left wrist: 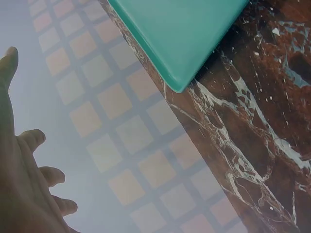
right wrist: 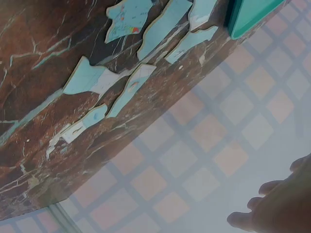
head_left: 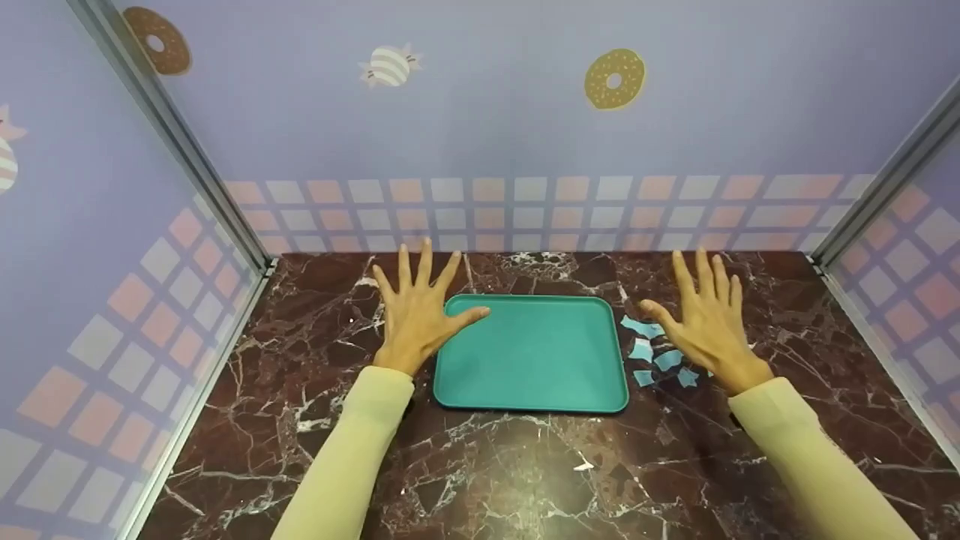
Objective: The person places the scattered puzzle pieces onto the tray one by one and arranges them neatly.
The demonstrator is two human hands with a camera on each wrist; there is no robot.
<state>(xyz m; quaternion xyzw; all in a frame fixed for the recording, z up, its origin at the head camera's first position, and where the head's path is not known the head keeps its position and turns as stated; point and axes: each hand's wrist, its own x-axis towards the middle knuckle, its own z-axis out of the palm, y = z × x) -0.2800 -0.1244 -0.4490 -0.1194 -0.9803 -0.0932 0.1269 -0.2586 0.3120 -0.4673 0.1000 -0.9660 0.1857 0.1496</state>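
Observation:
Both hands are held above the table with fingers spread and nothing in them. My left hand [head_left: 418, 319] hovers by the left edge of a teal rectangular tray [head_left: 532, 352], its thumb over the tray's upper left part. Beyond the tray's right side, my right hand [head_left: 709, 326] hovers over several flat, light blue irregular pieces that look like puzzle pieces [head_left: 668, 360], partly hiding them in the head view. The right wrist view shows these flat pieces [right wrist: 128, 19] lying apart or close together, some with white areas and one with small coloured print.
The dark red marbled table [head_left: 480, 480] meets a lilac wall [head_left: 495, 135] with pink and white squares at the back. Side panels [head_left: 82, 337] with metal posts close off left and right. A small white mark or scrap [head_left: 583, 466] shows near the front.

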